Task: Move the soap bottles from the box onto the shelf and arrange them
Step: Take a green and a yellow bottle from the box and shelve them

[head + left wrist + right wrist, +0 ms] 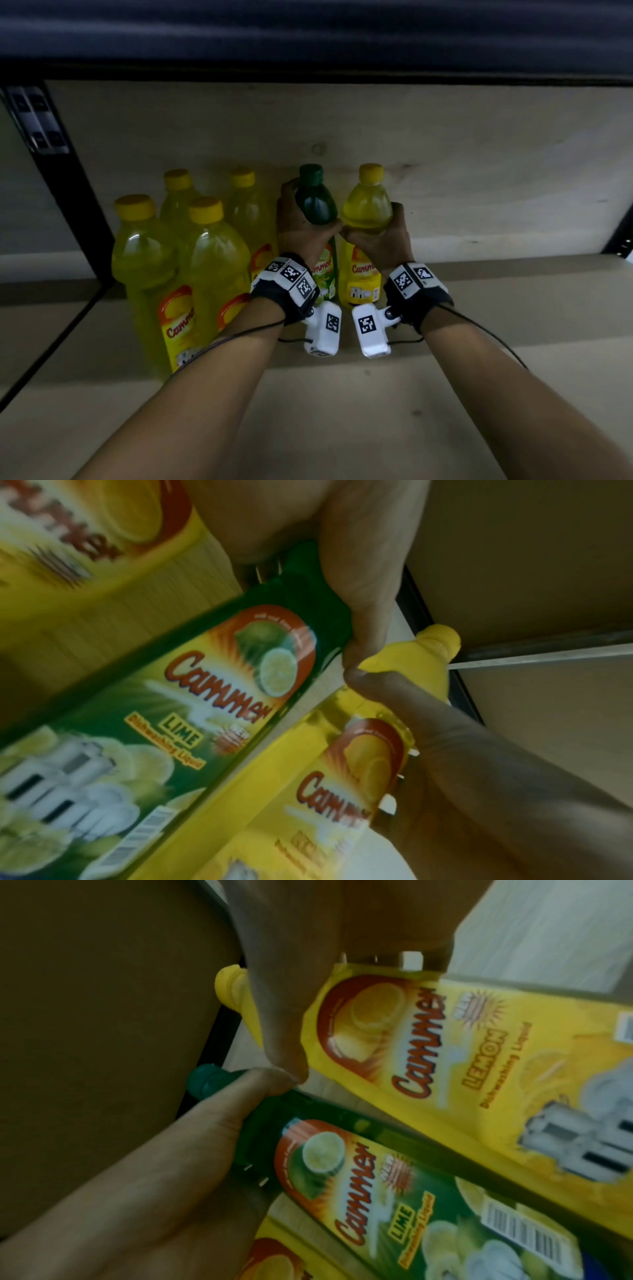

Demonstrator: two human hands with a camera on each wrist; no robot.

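Observation:
My left hand grips a green lime soap bottle by its shoulder, thumb across the front. Right beside it my right hand grips a yellow lemon soap bottle the same way. Both bottles are upright at the wooden shelf, their bases hidden behind my wrists. The thumbs of the two hands touch between the bottles. The left wrist view shows the lime label and the lemon bottle alongside. The right wrist view shows the lemon label and the lime bottle.
Several yellow soap bottles stand in two rows on the shelf just left of my left hand. A black metal upright frames the shelf on the left. The wooden back panel lies behind. Bare shelf board extends to the right.

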